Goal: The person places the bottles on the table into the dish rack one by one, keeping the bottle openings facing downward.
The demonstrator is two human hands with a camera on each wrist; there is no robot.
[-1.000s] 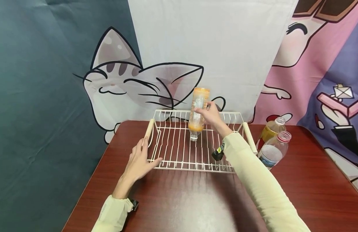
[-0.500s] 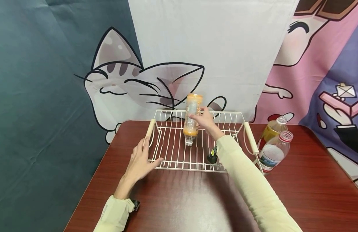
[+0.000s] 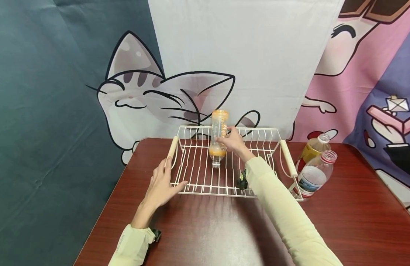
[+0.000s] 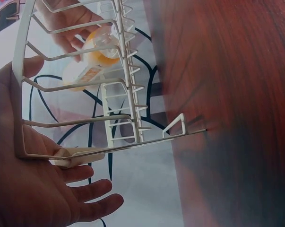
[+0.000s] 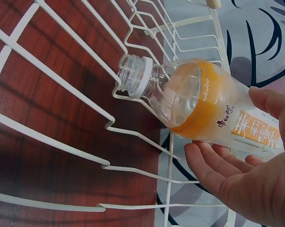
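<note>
Lowered and shifted leftward since a second ago, the orange bottle (image 3: 219, 136) is held neck-down in the rack (image 3: 208, 194) between thumb and fingers of the right hand (image 3: 235, 142). Spread wide, the left hand (image 3: 159, 184) is rested against the left handle (image 3: 171, 150). Beside the right handle (image 3: 288, 158), a yellow bottle (image 3: 310, 152) and a clear bottle (image 3: 312, 176) are seen.

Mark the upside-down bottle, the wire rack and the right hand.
Upside-down bottle (image 5: 206, 101), right wrist view: its orange band.
Wire rack (image 3: 288, 158), head view: its right-side handle.
Right hand (image 3: 236, 142), head view: back of the hand.
</note>
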